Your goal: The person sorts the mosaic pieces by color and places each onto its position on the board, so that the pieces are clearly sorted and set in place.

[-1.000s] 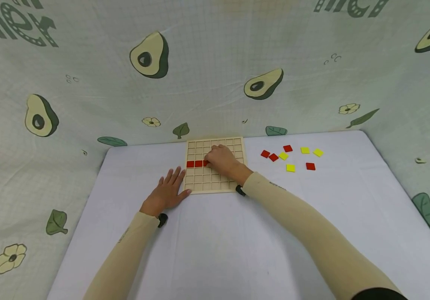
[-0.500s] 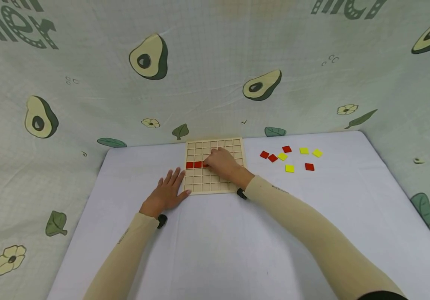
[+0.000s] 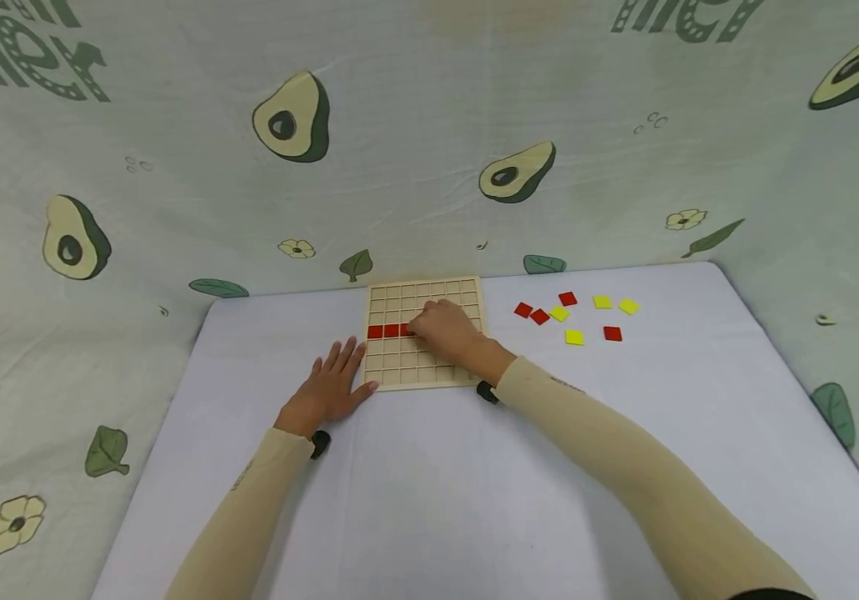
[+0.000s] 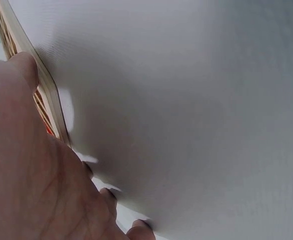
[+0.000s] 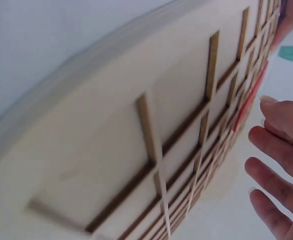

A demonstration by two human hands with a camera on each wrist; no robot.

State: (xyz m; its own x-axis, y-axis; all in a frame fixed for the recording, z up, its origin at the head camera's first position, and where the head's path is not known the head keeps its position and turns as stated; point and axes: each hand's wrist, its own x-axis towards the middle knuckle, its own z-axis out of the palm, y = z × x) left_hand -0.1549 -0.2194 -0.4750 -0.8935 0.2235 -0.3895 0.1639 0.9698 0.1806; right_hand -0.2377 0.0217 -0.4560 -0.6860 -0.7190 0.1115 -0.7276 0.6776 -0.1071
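A square wooden grid board [image 3: 422, 386] lies at the back of the white table. Flat in one of its rows, at the left, is a line of red square tiles [image 3: 375, 332]. My right hand [image 3: 447, 329] is over the middle of the board, fingertips right at the right end of that line. In the right wrist view its fingers [image 5: 274, 142] are loosely bent close to the red strip [image 5: 249, 100], with no loose tile seen between them. My left hand [image 3: 330, 387] lies spread at the board's left edge, its thumb on the front left corner [image 4: 56, 112].
Right of the board, loose red tiles [image 3: 612, 333] and yellow tiles [image 3: 575, 337] lie scattered on the white table [image 3: 429, 500]. A cloth wall [image 3: 399, 125] printed with avocados and leaves rises behind and along the sides.
My right hand has come slightly lower and nearer over the board, its fingertips staying at the end of the red line. The left hand keeps its place. The head view has shifted a little.
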